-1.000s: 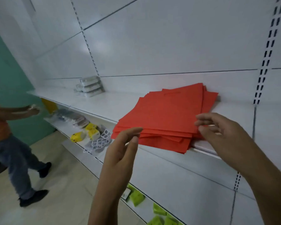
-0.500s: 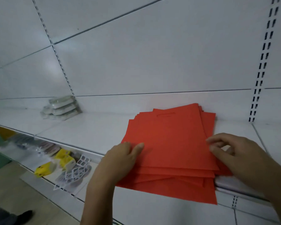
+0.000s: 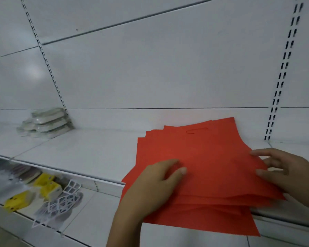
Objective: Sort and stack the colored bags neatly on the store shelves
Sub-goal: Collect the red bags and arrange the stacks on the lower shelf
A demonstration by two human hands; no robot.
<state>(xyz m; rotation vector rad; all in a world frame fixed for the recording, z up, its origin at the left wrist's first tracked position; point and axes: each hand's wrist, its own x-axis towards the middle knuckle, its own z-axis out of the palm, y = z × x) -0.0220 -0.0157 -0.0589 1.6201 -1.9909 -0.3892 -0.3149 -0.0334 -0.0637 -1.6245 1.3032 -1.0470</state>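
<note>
Shelf point(image 3: 82, 154) bare left of the red bags point(image 3: 207, 157), open reach up to the wrapped packs point(image 3: 46, 123) at the back wall. Right of the bags, narrow bare strip below the slotted upright point(image 3: 275, 107).

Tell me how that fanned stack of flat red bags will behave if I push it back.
The stack of flat red bags will probably shear rather than move together: its edges are already fanned. The part overhanging the white metal shelf looks floppy. The left hand lying flat on top should help.
</note>
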